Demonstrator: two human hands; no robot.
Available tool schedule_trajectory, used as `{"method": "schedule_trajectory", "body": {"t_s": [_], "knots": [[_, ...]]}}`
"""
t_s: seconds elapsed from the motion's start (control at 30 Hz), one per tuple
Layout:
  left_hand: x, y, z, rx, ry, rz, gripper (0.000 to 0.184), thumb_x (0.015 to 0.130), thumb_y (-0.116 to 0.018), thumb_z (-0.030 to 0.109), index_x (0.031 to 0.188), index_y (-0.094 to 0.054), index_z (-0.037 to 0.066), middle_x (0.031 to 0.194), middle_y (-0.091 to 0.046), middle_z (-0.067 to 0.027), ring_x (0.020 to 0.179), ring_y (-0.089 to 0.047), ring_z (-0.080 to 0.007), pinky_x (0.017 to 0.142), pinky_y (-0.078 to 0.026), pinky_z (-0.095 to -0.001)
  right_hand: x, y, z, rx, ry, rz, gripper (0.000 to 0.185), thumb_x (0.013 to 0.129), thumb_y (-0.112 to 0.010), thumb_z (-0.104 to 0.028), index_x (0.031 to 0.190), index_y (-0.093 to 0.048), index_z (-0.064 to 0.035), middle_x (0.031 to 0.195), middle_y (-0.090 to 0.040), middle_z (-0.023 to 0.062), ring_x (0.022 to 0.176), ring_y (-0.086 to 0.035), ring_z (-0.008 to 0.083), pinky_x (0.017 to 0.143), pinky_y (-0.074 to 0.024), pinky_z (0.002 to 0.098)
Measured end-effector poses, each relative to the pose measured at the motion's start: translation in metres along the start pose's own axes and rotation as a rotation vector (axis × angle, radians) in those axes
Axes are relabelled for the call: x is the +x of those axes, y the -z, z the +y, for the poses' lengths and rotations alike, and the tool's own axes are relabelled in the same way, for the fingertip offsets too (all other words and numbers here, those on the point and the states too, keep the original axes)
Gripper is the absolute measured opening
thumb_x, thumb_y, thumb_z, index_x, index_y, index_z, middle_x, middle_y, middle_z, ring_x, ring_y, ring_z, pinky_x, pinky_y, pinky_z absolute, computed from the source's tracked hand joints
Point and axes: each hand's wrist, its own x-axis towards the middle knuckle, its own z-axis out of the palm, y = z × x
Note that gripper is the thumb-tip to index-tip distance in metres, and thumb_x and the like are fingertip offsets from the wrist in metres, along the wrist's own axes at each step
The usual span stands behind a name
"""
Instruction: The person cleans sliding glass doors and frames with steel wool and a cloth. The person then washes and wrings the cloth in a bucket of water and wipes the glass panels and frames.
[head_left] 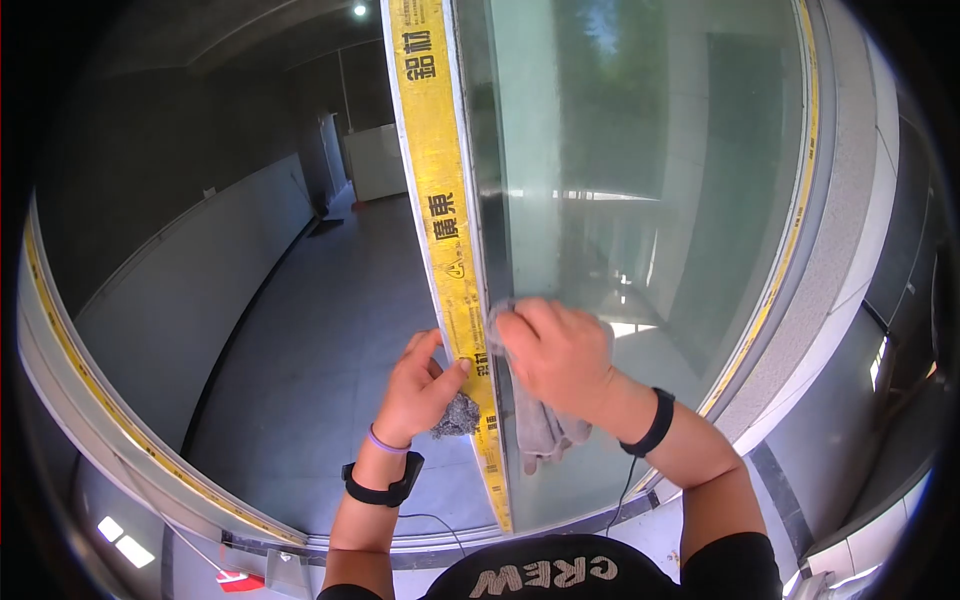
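Note:
A tall door frame post (440,200) covered in yellow film with black characters stands upright before me. My left hand (420,385) is closed at its left edge, with fingertips behind the edge and thumb on the film. Tucked under that thumb is a grey steel wool pad (457,416). My right hand (560,355) is a closed fist around a crumpled grey cloth (550,430), pressed where the glass pane (590,240) meets the post. The cloth hangs below the fist, and its upper part shows over the knuckles.
Left of the post, an opening looks into a room with a grey floor (310,330). A yellow-lined outer frame (765,310) curves along the right. A red and white broom or dustpan (238,580) lies low at left. A thin cable (622,497) hangs by my right wrist.

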Motion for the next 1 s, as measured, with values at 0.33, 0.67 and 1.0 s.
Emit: {"method": "schedule_trajectory", "body": {"t_s": [0.33,0.67,1.0], "knots": [[-0.002,0.001,-0.012,-0.17,0.028,-0.054,0.032,0.085,-0.059,0.011,0.115,-0.053,0.001,0.091,-0.059,-0.0014,0.049,-0.044,-0.0006,0.044,-0.035,-0.0186,0.287,0.109,0.069,-0.227,-0.193,0.042,0.044,0.076,-0.059,-0.018,0.119,-0.054,-0.0064,0.115,-0.055,0.0218,0.109,-0.051,0.035,0.088,-0.0438,0.0438],[-0.005,0.005,-0.004,-0.054,0.048,-0.044,0.034,0.082,-0.061,0.016,0.112,-0.055,0.003,0.088,-0.06,-0.003,0.052,-0.049,-0.0048,0.048,-0.04,-0.0213,0.057,0.023,0.023,-0.174,0.21,0.027,0.066,0.067,-0.064,-0.018,0.124,-0.044,0.0049,0.122,-0.048,0.0218,0.093,-0.05,0.0312,0.074,-0.0421,0.0389],[-0.011,0.007,-0.015,-0.027,0.037,-0.049,0.035,0.082,-0.062,0.018,0.113,-0.055,0.003,0.088,-0.062,-0.007,0.052,-0.054,-0.0089,0.05,-0.043,-0.0242,0.18,0.064,0.07,-0.31,0.336,0.242,0.045,0.072,-0.058,-0.005,0.116,-0.051,0.0,0.11,-0.057,0.0122,0.084,-0.053,0.0283,0.072,-0.0466,0.0354]]}}
